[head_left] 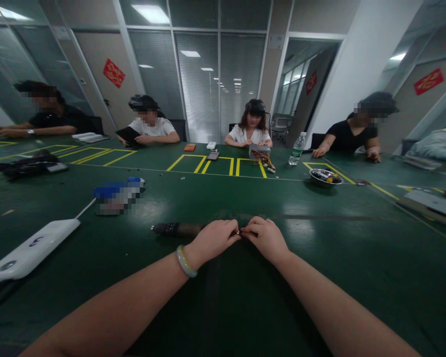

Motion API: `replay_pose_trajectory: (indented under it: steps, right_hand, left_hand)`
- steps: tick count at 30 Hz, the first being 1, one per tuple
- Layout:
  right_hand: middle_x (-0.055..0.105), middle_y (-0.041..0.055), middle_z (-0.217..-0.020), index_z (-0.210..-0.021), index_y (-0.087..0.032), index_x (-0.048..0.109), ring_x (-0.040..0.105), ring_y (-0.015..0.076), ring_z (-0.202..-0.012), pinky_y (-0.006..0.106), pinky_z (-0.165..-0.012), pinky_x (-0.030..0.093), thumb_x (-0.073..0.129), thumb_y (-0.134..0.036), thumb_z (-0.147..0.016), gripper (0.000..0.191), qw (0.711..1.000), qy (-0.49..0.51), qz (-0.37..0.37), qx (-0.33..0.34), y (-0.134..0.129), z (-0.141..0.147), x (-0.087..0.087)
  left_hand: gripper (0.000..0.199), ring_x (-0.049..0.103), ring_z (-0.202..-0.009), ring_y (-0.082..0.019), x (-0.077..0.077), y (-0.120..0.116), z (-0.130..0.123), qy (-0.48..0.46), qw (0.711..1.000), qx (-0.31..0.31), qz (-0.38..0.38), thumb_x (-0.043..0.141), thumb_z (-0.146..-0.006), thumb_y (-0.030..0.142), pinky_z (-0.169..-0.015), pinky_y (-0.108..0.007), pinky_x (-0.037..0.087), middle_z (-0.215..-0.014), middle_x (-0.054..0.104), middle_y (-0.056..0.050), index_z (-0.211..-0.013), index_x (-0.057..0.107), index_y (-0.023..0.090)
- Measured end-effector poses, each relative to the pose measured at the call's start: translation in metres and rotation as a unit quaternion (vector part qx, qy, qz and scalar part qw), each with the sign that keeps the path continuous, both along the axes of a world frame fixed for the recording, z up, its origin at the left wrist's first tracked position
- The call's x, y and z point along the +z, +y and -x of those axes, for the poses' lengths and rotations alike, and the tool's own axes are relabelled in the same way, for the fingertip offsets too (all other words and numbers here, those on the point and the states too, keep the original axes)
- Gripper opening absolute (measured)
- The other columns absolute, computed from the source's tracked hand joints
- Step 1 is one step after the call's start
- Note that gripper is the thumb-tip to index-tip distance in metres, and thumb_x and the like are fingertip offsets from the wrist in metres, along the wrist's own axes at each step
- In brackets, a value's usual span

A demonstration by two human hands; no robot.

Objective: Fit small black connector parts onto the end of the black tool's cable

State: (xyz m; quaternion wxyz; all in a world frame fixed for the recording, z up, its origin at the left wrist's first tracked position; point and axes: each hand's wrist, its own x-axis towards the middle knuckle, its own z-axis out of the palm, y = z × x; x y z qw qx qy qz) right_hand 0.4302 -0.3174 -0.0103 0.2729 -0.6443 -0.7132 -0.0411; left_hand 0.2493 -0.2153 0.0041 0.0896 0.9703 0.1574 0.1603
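Observation:
My left hand [215, 239], with a pale bangle [186, 262] on its wrist, pinches at a tiny brass-coloured piece [238, 232] too small to name. Fingertips of my right hand [265, 239] are pressed together just to the right of that piece, almost meeting the left fingers; what they hold, if anything, is hidden. Behind my left hand a dark cylindrical tool [176, 229], resembling an electric screwdriver, lies on the green table [223, 307]. Its right end is covered by the hand.
On the left lie a white power bank [33, 250] with a cable and a black cable bundle [31, 164]. Farther back are a metal bowl [326, 177] of small parts, a water bottle [297, 148] and a box with coloured wires [260, 151]. Several people sit along the far side.

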Motion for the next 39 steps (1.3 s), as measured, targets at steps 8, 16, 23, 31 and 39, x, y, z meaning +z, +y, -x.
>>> replay_pose_trajectory:
  steps: [8,16,23,31,39]
  right_hand:
    - [0.067,-0.0031,-0.107,-0.094,-0.028,0.071,0.061,0.0156,-0.095,0.030,-0.079,0.035,0.064,-0.014,-0.089,0.016,1.000,0.003,0.002,0.025,0.005,0.000,-0.003]
    - [0.069,-0.0070,-0.094,-0.091,-0.028,0.068,0.062,0.0138,-0.087,0.028,-0.077,0.034,0.064,-0.011,-0.087,0.018,0.999,0.032,0.012,0.036,0.005,0.003,-0.002]
    - [0.068,-0.0024,-0.093,-0.091,-0.023,0.066,0.060,0.0150,-0.082,0.030,-0.075,0.034,0.062,-0.010,-0.088,0.014,1.000,-0.002,0.016,0.020,0.003,0.008,0.000]
    - [0.067,0.0001,-0.094,-0.093,-0.022,0.066,0.060,0.0163,-0.084,0.031,-0.077,0.035,0.054,-0.011,-0.093,0.017,0.999,-0.016,0.037,0.003,-0.001,0.014,0.008]
    - [0.065,-0.0007,-0.089,-0.092,-0.020,0.062,0.058,0.0173,-0.080,0.030,-0.077,0.036,0.054,-0.010,-0.092,0.013,0.997,-0.051,0.063,0.004,0.004,0.014,0.006]
  left_hand:
    - [0.020,0.060,-0.086,-0.019,0.002,-0.001,0.000,0.014,1.000,0.002,-0.019,0.051,-0.093,0.037,-0.076,-0.030,0.044,-0.092,0.062,-0.004,-0.097,0.056,0.019]
    - [0.018,0.059,-0.085,-0.019,0.007,-0.007,0.001,0.010,1.000,0.015,-0.026,0.050,-0.094,0.036,-0.076,-0.030,0.043,-0.091,0.062,-0.003,-0.096,0.055,0.019]
    - [0.016,0.059,-0.087,-0.019,0.014,-0.014,0.002,0.018,0.999,0.035,-0.032,0.050,-0.093,0.035,-0.076,-0.030,0.044,-0.093,0.062,-0.003,-0.097,0.054,0.020]
    - [0.014,0.061,-0.086,-0.019,0.020,-0.014,0.000,0.018,0.998,0.058,0.030,0.056,-0.089,0.033,-0.076,-0.030,0.045,-0.090,0.063,-0.003,-0.093,0.056,0.020]
    - [0.014,0.062,-0.088,-0.020,0.014,-0.013,-0.001,0.004,0.997,0.067,0.031,0.061,-0.086,0.032,-0.081,-0.033,0.048,-0.090,0.064,-0.003,-0.092,0.057,0.020]
